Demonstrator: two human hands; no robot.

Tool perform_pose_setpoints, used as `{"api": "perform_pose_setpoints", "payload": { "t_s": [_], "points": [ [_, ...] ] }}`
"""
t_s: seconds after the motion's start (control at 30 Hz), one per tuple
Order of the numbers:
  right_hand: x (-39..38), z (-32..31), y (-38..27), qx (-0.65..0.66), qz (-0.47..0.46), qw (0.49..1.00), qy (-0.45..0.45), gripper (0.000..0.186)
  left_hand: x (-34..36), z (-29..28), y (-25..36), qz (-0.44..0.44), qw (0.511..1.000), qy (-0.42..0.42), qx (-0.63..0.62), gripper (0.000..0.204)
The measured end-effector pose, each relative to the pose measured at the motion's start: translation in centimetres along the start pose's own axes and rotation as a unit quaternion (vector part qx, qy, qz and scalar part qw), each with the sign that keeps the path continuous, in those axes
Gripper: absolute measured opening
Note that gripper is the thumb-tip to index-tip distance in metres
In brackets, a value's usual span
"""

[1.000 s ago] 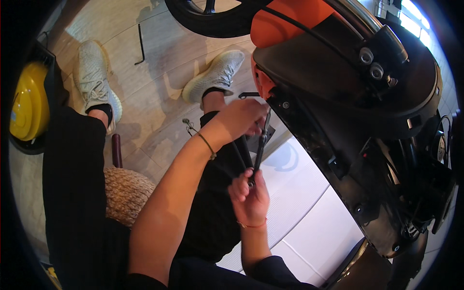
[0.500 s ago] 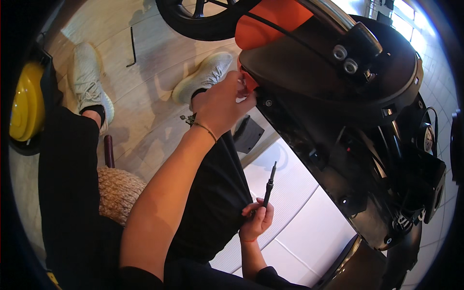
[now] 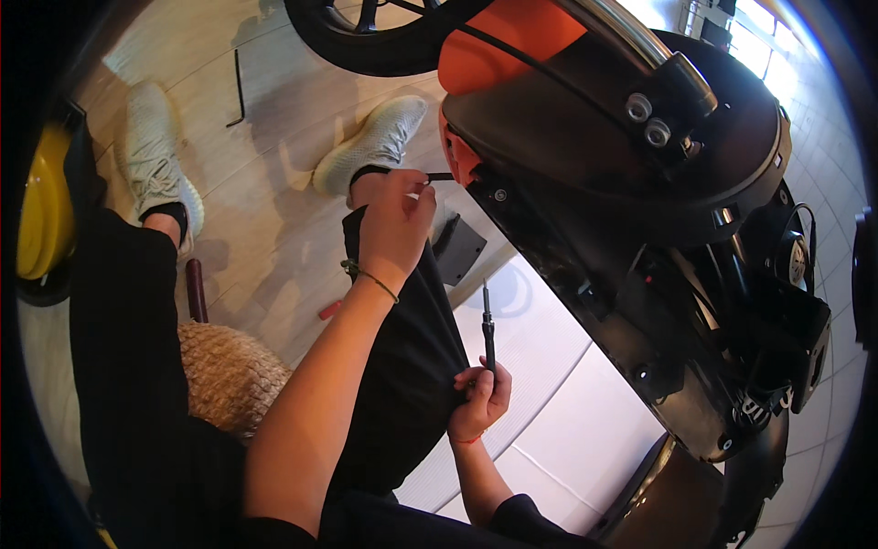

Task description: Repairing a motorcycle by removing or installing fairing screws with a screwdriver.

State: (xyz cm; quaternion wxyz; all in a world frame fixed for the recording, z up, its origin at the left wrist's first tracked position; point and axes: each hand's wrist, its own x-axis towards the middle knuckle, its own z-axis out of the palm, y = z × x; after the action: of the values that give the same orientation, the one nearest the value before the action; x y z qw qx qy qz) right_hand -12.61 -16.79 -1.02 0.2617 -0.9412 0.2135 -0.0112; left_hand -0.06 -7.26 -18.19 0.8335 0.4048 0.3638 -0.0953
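My left hand (image 3: 398, 229) is closed in a pinch on a thin black cable-like piece (image 3: 441, 177). That piece runs to an orange-red plastic part (image 3: 459, 157) on the edge of a black two-wheeled vehicle (image 3: 604, 146). Lower down, my right hand (image 3: 482, 400) is wrapped round the handle of a slim black screwdriver (image 3: 488, 334), its metal tip pointing up. The screwdriver is apart from the vehicle. Between the two hands, a flat black plate with holes (image 3: 459, 249) lies beside my knee.
An L-shaped hex key (image 3: 240, 90) lies on the wooden floor. A black wheel (image 3: 366, 41) and an orange panel (image 3: 508, 46) stand ahead. A woven seat (image 3: 229, 375), a small red piece (image 3: 330, 310) and a yellow round object (image 3: 44, 206) are at left. White panels (image 3: 585, 430) lie below the vehicle.
My left hand has drawn back from the orange-red part toward me, and the black piece now shows between them. The screwdriver in my right hand has turned more upright and shifted slightly left.
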Motion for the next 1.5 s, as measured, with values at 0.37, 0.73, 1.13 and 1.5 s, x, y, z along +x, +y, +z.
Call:
{"api": "perform_pose_setpoints", "payload": {
  "t_s": [0.37, 0.73, 1.13, 1.5],
  "points": [
    [0.0, -0.1, -0.2, -0.057, -0.017, 0.998, -0.014, 0.025, 2.3, 0.6, 2.2, 0.118, 0.990, -0.026, -0.069, 0.035],
    [-0.3, -0.2, 0.6, -0.085, -0.041, 0.995, -0.030, 0.023, 3.3, 1.9, 1.5, 0.031, 0.955, 0.000, -0.296, 0.026],
    [-0.3, 0.1, 0.5, -0.113, -0.057, 0.992, -0.011, 0.027, 3.2, 2.7, 0.3, 0.069, 0.976, 0.022, -0.206, 0.033],
    [-0.6, -0.5, 1.6, -0.092, -0.046, 0.995, -0.002, 0.026, 3.3, 2.1, 0.8, 0.017, 0.960, -0.031, -0.277, 0.032]
  ]
}}
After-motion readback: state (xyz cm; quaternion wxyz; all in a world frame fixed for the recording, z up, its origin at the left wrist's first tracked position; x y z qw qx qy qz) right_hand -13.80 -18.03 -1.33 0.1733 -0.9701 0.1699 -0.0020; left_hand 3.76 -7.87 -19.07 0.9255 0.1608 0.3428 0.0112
